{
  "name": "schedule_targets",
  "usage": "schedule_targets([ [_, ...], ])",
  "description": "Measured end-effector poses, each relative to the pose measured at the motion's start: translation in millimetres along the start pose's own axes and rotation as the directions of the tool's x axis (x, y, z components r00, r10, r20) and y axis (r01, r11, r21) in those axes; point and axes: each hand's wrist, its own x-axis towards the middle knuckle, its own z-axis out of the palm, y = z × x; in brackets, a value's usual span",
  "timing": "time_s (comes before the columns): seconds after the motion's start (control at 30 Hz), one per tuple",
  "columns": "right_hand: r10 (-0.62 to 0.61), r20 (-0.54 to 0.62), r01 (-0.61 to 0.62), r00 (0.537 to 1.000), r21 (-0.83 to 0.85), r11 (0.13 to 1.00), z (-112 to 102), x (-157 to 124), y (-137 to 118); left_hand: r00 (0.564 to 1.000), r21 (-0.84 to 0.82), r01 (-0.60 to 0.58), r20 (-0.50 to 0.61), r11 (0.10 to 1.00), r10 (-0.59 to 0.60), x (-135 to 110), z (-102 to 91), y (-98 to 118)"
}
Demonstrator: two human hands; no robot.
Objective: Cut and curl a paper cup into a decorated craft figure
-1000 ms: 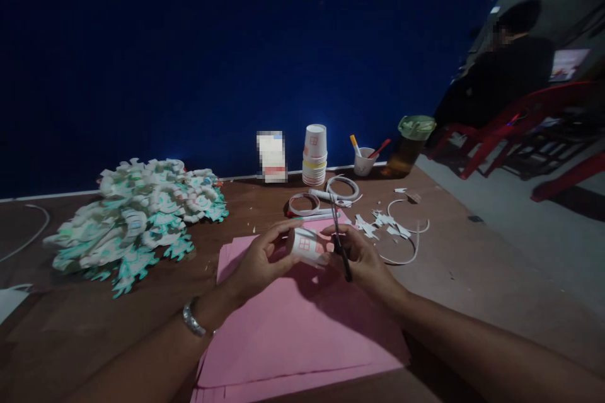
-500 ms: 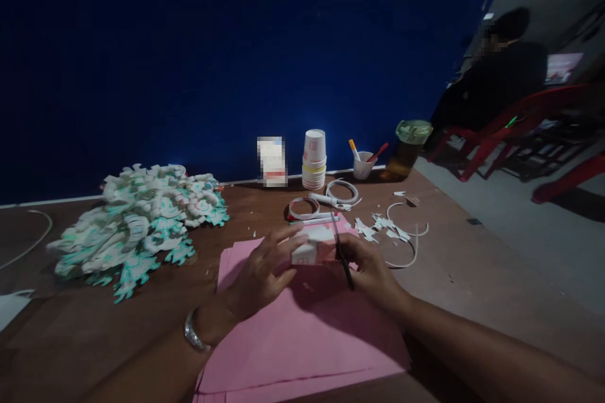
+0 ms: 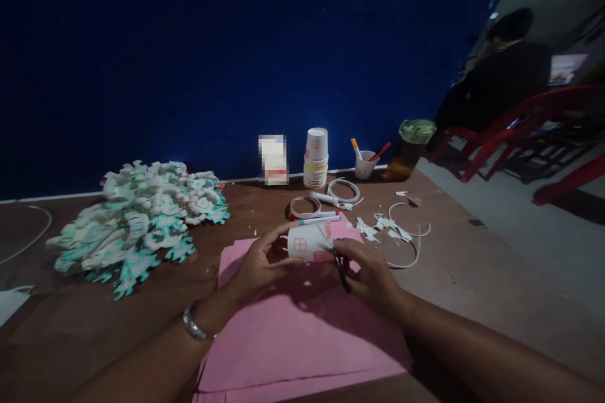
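A white paper cup [image 3: 307,241] with a red window drawing lies on its side above the stacked pink sheets [image 3: 302,340]. My left hand [image 3: 265,261] is closed around its left end, fingers behind and thumb at the near side. At the cup's right end, my right hand [image 3: 373,274] is closed on a dark, narrow tool [image 3: 341,269] that looks like scissors; its blades are hidden. Just behind the cup lie capped markers [image 3: 314,219], close to the left fingertips.
Many green-edged white paper cutouts [image 3: 155,220] are heaped at left. Stacked paper cups [image 3: 316,157], a cup with markers [image 3: 365,165] and a lined bin [image 3: 411,145] stand along the back. Paper scraps [image 3: 382,227] and cables [image 3: 344,192] lie at right. A person [image 3: 510,69] sits beyond.
The cup has turned, so its red window drawing now faces me. My left fingers have wrapped around its left end. The dark tool has swung and shows less of its length.
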Motion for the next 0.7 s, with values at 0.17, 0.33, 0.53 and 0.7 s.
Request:
schedule_targets([
  [0.17, 0.013, 0.058, -0.012, 0.998, -0.026, 1.0, 3.9, -0.8, 1.9, 0.998, -0.15, 0.052, -0.039, 0.987, -0.059, 1.1, -0.8, -1.3],
  [0.33, -0.023, 0.107, 0.035, 0.994, -0.109, 0.993, 5.0, -1.6, -1.1, 0.998, -0.298, 0.063, 0.001, 0.953, -0.066, 3.8, -4.2, -4.8],
  [0.53, 0.046, 0.171, -0.028, 0.984, -0.107, 0.994, 3.6, -1.5, -1.4, 0.996, -0.27, 0.088, -0.01, 0.959, -0.094, 5.0, -4.3, -2.9],
  [0.7, 0.103, 0.273, -0.078, 0.956, -0.102, 0.992, 5.1, -2.6, -2.4, 0.99, -0.299, 0.057, -0.107, 0.953, -0.093, 7.2, -2.2, -1.8],
])
